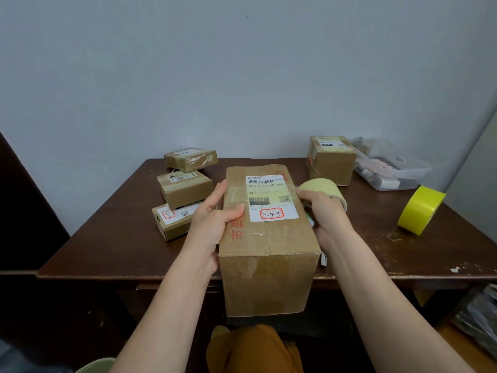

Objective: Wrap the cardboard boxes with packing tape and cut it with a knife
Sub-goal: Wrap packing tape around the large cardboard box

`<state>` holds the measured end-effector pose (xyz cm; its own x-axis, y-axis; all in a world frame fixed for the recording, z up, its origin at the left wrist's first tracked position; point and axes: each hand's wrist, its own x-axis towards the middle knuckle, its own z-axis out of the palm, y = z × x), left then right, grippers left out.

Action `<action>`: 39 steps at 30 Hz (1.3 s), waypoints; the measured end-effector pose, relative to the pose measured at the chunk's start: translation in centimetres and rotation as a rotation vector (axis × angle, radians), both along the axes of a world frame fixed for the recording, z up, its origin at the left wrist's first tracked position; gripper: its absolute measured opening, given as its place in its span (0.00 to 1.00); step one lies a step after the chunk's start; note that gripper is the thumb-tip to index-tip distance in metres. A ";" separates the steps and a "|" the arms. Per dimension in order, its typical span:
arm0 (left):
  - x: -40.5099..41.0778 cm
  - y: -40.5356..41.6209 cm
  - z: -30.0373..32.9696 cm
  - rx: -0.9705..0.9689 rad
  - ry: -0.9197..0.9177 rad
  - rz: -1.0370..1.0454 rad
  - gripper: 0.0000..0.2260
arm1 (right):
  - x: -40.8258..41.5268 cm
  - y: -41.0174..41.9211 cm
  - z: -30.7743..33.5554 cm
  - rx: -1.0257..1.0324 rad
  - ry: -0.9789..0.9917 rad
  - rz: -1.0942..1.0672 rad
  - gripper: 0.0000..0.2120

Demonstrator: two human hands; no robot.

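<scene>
Hands clasp the big cardboard box (265, 238) at the table's (107, 243) near edge: left hand (215, 219) gripping its side, right hand (322, 211) closed on a pale tape roll (326, 188) against it. Beyond sit small boxes (185, 188) and yellow tape (421, 210).

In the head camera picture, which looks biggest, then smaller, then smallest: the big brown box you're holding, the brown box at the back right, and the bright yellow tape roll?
1. Large brown cardboard box with white label, nearest the camera, which exaggerates it.
2. Brown cardboard box at back right.
3. Bright yellow tape roll.
</scene>
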<state>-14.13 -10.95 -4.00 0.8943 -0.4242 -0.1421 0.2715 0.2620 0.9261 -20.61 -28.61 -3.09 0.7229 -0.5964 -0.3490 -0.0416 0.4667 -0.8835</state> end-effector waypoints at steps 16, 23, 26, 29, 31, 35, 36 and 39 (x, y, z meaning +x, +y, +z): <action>0.8 -1.5 3.0 1.217 -1.111 -0.392 0.22 | 0.4 -0.2 -0.2 -0.031 0.023 0.041 0.24; 0.5 -2.9 4.1 1.184 -1.105 -0.503 0.27 | 0.5 -0.5 -0.4 -0.052 0.028 0.060 0.19; 0.6 -3.3 4.0 1.216 -1.135 -0.510 0.27 | 0.4 -0.6 -0.4 -0.057 0.029 0.065 0.18; 0.3 -4.9 3.9 1.298 -1.202 -0.467 0.25 | 0.4 -0.7 -0.6 -0.049 0.009 0.075 0.19; 0.3 -5.9 3.9 1.323 -1.209 -0.444 0.23 | 0.4 -1.0 -0.8 -0.031 -0.004 0.093 0.19; 0.3 -5.6 3.7 1.304 -1.149 -0.520 0.44 | 0.7 -1.6 -1.2 -0.014 0.024 0.094 0.19; 0.1 -5.6 3.7 1.294 -1.119 -0.545 0.50 | 0.8 -1.7 -1.2 -0.019 0.035 0.094 0.19; -0.6 -6.4 3.6 1.360 -1.108 -0.599 0.59 | 0.9 -2.3 -1.0 -0.055 0.040 0.107 0.14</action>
